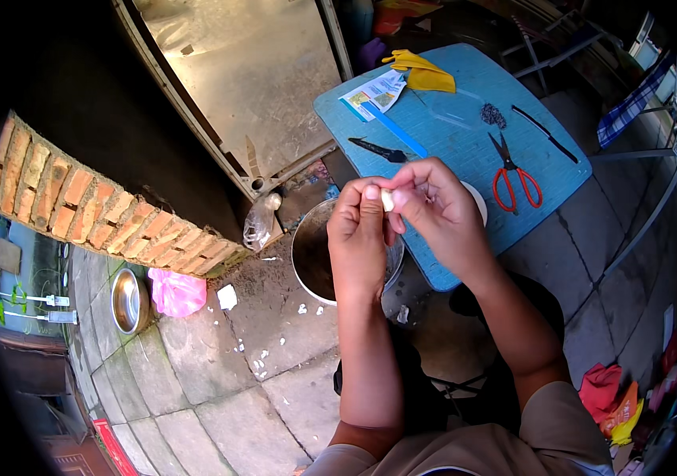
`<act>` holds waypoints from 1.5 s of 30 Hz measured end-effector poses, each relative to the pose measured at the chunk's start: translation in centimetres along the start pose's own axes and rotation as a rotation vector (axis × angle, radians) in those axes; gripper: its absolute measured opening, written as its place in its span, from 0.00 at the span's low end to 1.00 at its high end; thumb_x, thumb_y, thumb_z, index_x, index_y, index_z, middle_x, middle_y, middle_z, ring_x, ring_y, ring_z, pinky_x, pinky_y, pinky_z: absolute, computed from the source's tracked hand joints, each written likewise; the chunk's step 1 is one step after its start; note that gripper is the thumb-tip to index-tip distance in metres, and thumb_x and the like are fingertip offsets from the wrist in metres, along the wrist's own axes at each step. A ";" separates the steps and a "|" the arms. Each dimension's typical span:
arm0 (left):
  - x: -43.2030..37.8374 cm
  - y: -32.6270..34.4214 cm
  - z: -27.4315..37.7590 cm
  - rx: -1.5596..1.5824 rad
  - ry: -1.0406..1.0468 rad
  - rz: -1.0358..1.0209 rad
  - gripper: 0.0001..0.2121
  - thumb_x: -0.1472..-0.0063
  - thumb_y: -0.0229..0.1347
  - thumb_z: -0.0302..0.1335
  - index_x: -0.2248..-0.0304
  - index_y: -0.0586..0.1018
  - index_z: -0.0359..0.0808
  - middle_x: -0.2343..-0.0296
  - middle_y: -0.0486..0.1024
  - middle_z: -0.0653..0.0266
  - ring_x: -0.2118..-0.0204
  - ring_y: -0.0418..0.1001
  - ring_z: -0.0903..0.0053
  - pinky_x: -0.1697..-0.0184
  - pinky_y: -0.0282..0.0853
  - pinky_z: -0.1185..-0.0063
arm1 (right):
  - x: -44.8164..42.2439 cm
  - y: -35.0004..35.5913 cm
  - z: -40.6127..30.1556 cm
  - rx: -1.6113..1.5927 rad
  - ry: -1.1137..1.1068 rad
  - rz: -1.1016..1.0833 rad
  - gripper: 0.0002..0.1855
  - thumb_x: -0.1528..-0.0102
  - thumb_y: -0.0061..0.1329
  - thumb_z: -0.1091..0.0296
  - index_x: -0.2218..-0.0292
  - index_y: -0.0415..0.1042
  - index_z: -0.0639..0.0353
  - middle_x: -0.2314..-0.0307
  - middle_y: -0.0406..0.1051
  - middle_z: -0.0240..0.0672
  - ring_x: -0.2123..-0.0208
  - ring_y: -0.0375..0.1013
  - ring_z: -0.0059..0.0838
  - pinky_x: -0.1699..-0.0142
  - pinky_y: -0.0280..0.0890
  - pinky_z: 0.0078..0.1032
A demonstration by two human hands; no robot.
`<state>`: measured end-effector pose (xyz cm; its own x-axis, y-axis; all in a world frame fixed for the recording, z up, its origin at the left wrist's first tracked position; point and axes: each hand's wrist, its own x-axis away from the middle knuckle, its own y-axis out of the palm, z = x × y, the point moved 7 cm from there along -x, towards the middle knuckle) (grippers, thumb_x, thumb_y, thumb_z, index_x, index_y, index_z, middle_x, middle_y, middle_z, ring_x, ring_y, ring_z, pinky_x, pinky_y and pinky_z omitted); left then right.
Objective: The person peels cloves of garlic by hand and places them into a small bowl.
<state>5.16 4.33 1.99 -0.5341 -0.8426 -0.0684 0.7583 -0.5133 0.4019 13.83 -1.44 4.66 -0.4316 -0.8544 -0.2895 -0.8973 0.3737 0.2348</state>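
Observation:
A small pale piece (387, 200), which looks like a garlic clove, is pinched between the fingers of both hands. My left hand (362, 220) grips it from the left with the thumb on top. From the right, my right hand (434, 202) meets it with thumb and fingertips. Below the hands, a large round metal pot (313, 250) stands on the ground, partly covered by my left hand and forearm. The rim of a white dish (478, 201) shows on the table behind my right hand; the rest is hidden.
On the blue table (463, 131) lie red-handled scissors (515, 178), yellow gloves (425, 71), a printed packet (374, 94), a blue strip (395, 130) and a black strip (544, 134). White flakes (261, 360), a pink plastic bag (178, 291) and a steel bowl (129, 300) are on the paving.

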 end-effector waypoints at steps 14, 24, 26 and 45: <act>0.0 0.4 0.3 0.104 -0.007 -0.070 0.11 0.36 0.45 0.28 0.59 0.72 0.29 0.75 0.73 0.64 0.75 0.68 0.85 0.72 0.62 0.88 | -0.1 -1.4 -0.5 0.331 -0.181 0.097 0.02 0.46 0.47 0.76 0.69 0.68 0.64 0.76 0.66 0.28 0.76 0.65 0.16 0.71 0.61 0.16; -0.1 -0.7 0.2 0.256 -0.025 0.017 0.11 0.38 0.48 0.26 0.58 0.72 0.29 0.71 0.73 0.63 0.73 0.68 0.84 0.69 0.64 0.87 | 0.4 -1.2 -0.6 0.309 -0.102 0.113 0.04 0.43 0.43 0.72 0.66 0.66 0.62 0.76 0.64 0.25 0.76 0.61 0.13 0.71 0.59 0.13; -0.1 -0.6 0.3 0.272 -0.012 -0.015 0.10 0.39 0.48 0.25 0.59 0.72 0.29 0.71 0.73 0.63 0.73 0.69 0.84 0.67 0.65 0.87 | 0.3 -1.0 -0.5 0.336 -0.145 0.132 0.04 0.44 0.44 0.73 0.66 0.67 0.62 0.75 0.65 0.27 0.75 0.63 0.15 0.70 0.60 0.14; 0.0 -0.9 0.6 0.217 0.062 0.077 0.06 0.42 0.53 0.20 0.64 0.74 0.30 0.69 0.75 0.62 0.68 0.72 0.82 0.62 0.69 0.84 | 0.3 0.4 -3.9 0.851 -0.517 0.158 0.09 0.54 0.51 0.79 0.71 0.64 0.60 0.77 0.65 0.36 0.77 0.69 0.35 0.74 0.64 0.26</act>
<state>4.24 4.92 2.17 -0.4488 -0.8897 -0.0835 0.6942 -0.4060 0.5944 13.68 -2.97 8.31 -0.3572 -0.5868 -0.7267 -0.5070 0.7752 -0.3768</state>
